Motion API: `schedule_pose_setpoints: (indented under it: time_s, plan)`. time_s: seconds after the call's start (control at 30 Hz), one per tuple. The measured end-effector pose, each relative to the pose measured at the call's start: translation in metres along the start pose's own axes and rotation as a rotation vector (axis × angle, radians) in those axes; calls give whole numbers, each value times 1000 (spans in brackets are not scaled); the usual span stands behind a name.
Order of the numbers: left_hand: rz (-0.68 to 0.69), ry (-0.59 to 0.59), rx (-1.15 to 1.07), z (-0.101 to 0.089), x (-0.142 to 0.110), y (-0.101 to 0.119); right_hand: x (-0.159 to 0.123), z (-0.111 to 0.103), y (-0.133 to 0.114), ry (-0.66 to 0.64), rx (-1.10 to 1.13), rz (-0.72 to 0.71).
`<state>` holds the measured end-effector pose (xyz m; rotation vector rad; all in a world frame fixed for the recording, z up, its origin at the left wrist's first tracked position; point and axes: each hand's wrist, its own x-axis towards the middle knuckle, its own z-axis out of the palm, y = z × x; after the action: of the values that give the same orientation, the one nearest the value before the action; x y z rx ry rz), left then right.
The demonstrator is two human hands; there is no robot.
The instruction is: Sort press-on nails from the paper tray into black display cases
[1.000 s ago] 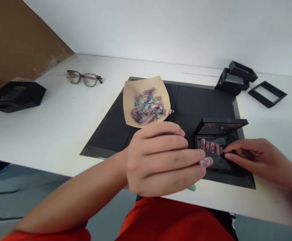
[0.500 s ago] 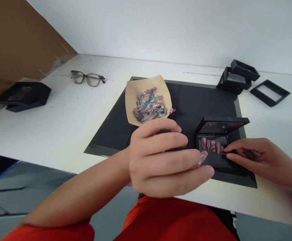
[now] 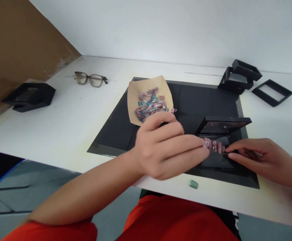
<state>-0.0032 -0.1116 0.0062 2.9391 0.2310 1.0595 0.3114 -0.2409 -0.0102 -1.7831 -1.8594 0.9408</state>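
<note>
My left hand point(image 3: 171, 147) reaches over the front of the black mat, its thumb and finger closed on a glittery pink press-on nail point(image 3: 207, 143). That nail is at the left end of a row of pink press-on nails point(image 3: 214, 146) above an open black case point(image 3: 217, 163). At the row's right end, my right hand point(image 3: 261, 159) pinches with thumb and index finger by the smallest nail. My left fingers hide part of the case and the row. A green press-on nail point(image 3: 193, 184) lies on the table in front of the mat.
A paper tray point(image 3: 133, 100) full of colourful press-on nails stands on the black mat point(image 3: 193, 97). Glasses point(image 3: 90, 79) lie at the back left, near a black case point(image 3: 31, 96). Stacked black cases point(image 3: 238, 77) and an empty black frame point(image 3: 272, 93) stand at the back right.
My left hand has moved forward, bringing the glittery nail to the row's left end. The green nail by the table edge, hidden before, now shows. My right hand has stayed put.
</note>
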Motion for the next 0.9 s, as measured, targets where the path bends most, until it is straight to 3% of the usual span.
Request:
schedule_pose_setpoints:
  time_s: [0.03,0.1,0.27,0.47,0.7,0.9]
  plan:
    - [57,75,42,7,3,2,0,0,0,-5,-1,-2]
    - [112,100,73,20,6,6,0,0,-1,-6,-6,-11]
    - [145,-101,-7,37,4,17,-2,2,0,41,-30,-26]
    - [169,-186,-118,40,2,19,-7,8,6,96,-67,-74]
    - [134,-88,-207,32,7,16,-9,8,9,117,-84,-89]
    - [56,-253,-195,38,3,14,-9,7,7,87,-73,-47]
